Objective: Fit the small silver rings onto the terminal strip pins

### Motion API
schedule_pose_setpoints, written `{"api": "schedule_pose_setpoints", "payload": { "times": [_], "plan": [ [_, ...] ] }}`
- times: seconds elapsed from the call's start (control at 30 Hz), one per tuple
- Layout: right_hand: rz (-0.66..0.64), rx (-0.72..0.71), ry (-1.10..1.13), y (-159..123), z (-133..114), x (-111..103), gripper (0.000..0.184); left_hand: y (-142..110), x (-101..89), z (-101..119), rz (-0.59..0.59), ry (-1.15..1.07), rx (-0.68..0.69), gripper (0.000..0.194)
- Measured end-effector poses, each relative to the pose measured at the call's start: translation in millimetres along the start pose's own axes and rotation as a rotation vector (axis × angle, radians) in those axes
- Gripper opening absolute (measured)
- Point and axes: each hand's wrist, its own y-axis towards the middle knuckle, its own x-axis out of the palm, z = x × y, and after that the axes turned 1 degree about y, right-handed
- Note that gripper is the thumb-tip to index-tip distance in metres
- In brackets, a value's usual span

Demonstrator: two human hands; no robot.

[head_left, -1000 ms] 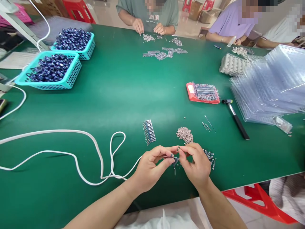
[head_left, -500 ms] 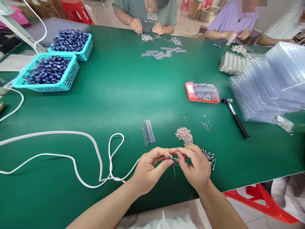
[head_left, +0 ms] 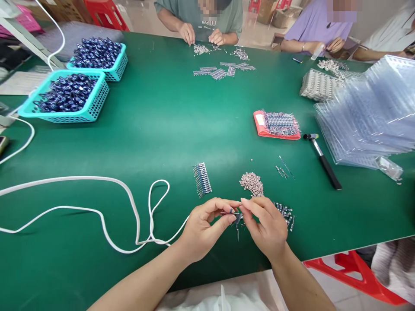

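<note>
Fingers (head_left: 220, 204) of the left hand (head_left: 202, 229) pinch a small dark strip (head_left: 238, 218) low in the middle of the frame; the right hand's (head_left: 268, 226) thumb and forefinger close together just above it, by the left forefinger's tip, though whether they nip a tiny piece is too small to tell. The held strip looks partway done, its far part hidden. Up and left of the hands, a comb-like strip (head_left: 202, 178) lies apart as if finished, and a bundle of strips (head_left: 280, 123) on a red wrap (head_left: 262, 130), right of centre, seems complete too. Pale beads (head_left: 251, 184) above the hands and loose blue pieces (head_left: 284, 212) beside the right suggest plenty is left. The near edge of the bench (head_left: 162, 112) passes beneath the forearms, rising rightward. A white cord (head_left: 78, 178) crowds the lower left, a hammer (head_left: 327, 169) and clear sheets (head_left: 369, 108) the right; the widest room runs up the middle, toward the turquoise baskets (head_left: 55, 116) upper left.
</note>
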Motion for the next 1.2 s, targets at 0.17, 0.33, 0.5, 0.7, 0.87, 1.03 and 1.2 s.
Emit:
{"api": "schedule_pose_setpoints", "payload": {
  "times": [0.17,0.33,0.5,0.7,0.87,1.03,1.2],
  "plan": [
    [-0.037,-0.022,-0.011,-0.1,1.6,-0.5,0.030,2.4,-1.9,2.9,-0.012,-0.148,-0.084,0.012],
    [0.019,0.033,0.028,3.9,-3.4,1.7,0.022,4.1,-0.8,4.6,-0.022,-0.231,-0.131,0.013],
    [0.008,0.101,0.106,5.9,-7.4,1.2,0.019,3.4,1.0,2.9,-0.028,-0.248,-0.141,0.016],
    [0.011,0.037,0.054,4.2,-4.7,0.7,0.026,2.5,-1.0,1.1,-0.017,-0.242,-0.132,0.014],
    [0.002,0.005,0.017,3.0,-2.0,1.7,0.030,2.8,-3.1,0.5,-0.013,-0.214,-0.119,0.012],
    [-0.008,0.011,0.010,2.9,-1.8,1.8,0.028,1.8,-3.7,-0.4,-0.027,-0.162,-0.098,0.009],
    [-0.007,0.047,0.040,2.8,-2.8,2.0,0.023,0.5,-4.8,-0.5,-0.055,-0.042,-0.061,0.008]
  ]
}}
